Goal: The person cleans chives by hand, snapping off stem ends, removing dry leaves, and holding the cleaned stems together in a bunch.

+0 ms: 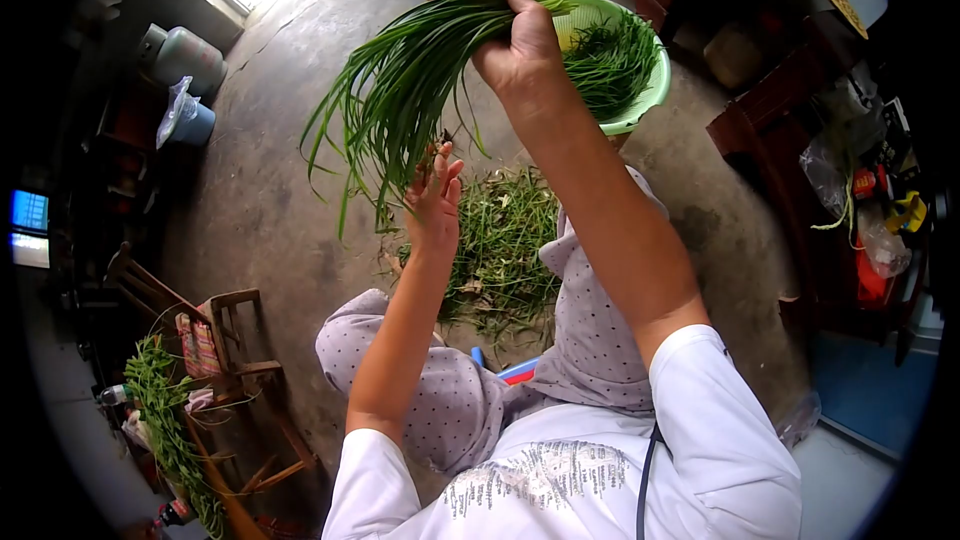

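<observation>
A bunch of long green leaves (410, 80) hangs from my right hand (515, 35), which is raised in front of me with its fingers around the stem end. The leaf tips droop down to the left. Below them my left hand (436, 195) is held palm up beside the hanging tips, its fingers partly bent; a small dark scrap shows at its fingertips. Behind my right wrist stands a light green basket (660, 90) with more green leaves (610, 65) inside. On the floor between my knees lies a pile of loose green and yellowish trimmings (505, 240).
At the left are a gas cylinder (190, 60), a blue bucket (190, 125) with a plastic bag, and a wooden chair (240, 340) near leafy stalks (160, 420). Dark red wooden furniture (770, 140) with plastic bags stands at the right.
</observation>
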A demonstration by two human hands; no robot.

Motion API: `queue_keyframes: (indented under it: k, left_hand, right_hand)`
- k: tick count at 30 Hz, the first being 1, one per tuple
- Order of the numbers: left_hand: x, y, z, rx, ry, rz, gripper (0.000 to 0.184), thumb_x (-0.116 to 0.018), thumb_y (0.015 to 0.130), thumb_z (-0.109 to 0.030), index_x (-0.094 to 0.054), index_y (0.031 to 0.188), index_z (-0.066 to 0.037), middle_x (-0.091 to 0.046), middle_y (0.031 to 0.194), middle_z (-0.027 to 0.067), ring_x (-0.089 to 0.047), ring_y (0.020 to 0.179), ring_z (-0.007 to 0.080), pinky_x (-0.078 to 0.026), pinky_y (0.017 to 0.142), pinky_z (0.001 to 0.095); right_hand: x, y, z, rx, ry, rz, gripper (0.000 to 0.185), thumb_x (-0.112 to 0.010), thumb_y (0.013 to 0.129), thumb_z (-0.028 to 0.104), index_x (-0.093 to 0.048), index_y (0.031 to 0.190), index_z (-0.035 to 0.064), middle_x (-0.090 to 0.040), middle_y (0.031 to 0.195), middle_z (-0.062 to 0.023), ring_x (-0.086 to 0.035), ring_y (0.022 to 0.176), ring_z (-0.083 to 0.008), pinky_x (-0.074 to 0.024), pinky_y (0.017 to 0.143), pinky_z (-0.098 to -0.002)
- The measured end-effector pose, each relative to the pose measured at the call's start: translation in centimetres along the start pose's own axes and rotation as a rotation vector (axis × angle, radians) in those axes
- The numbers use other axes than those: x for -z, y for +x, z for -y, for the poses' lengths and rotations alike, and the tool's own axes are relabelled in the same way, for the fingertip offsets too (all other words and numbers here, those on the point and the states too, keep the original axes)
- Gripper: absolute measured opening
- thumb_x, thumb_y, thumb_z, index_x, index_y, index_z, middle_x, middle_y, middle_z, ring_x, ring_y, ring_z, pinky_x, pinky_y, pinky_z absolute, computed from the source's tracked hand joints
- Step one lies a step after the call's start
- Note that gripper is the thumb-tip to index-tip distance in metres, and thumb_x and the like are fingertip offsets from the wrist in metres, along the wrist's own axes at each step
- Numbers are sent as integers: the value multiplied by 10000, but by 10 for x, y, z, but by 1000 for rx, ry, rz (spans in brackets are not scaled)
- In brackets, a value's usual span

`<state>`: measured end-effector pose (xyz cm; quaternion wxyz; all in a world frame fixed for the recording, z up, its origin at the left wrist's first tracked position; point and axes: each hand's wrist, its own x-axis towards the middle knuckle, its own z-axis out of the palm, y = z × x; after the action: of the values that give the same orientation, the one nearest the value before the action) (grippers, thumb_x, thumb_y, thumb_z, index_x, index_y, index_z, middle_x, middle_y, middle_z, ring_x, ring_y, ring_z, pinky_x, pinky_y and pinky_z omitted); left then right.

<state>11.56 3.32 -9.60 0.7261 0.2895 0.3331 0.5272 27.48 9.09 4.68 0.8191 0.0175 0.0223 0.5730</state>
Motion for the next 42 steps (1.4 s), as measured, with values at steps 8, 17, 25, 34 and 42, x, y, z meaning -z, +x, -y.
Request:
queue_keyframes:
  k: [8, 17, 25, 34, 42]
  left_hand:
    - [6, -9, 4, 6, 142, -27, 231, -653, 834, -146, -580, 1030, -47, -638, 893, 62, -608, 762, 109, -497, 652, 199]
    - [13, -33, 3, 61, 458, 63, 291, -658, 830, -135, -463, 1006, -11, -650, 852, 93, -623, 757, 129, -501, 690, 232]
    - [9, -49, -7, 274, 473, 142, 229, -634, 844, -149, -596, 1039, -35, -646, 971, 23, -605, 916, 113, -498, 758, 219]
    - [14, -60, -12, 315, 189, 337, 207, -559, 895, -145, -563, 1065, -25, -606, 1017, 87, -595, 932, 134, -489, 820, 260]
    - [15, -61, -14, 243, 167, 276, 179, -554, 904, -180, -582, 986, -24, -614, 763, 32, -585, 683, 98, -485, 649, 237]
  right_hand:
    - [5, 3, 0, 0, -14, 13, 214, -354, 965, 215, -442, 863, 50, -600, 961, -139, -555, 1015, -335, -376, 927, -661]
    - [3, 6, 11, 64, -62, 19, 220, -362, 964, 223, -447, 859, 49, -598, 954, -132, -558, 1006, -326, -384, 922, -655]
    - [4, 4, 13, 66, -112, 32, 266, -320, 976, 269, -446, 884, 54, -575, 922, -125, -562, 943, -283, -444, 863, -605]
    - [3, 2, 17, 79, -157, 20, 279, -329, 973, 276, -453, 865, 50, -574, 935, -128, -559, 958, -283, -437, 878, -611]
    - [5, 2, 16, 59, -164, 39, 278, -332, 973, 276, -454, 861, 52, -582, 929, -125, -556, 969, -285, -432, 890, -612]
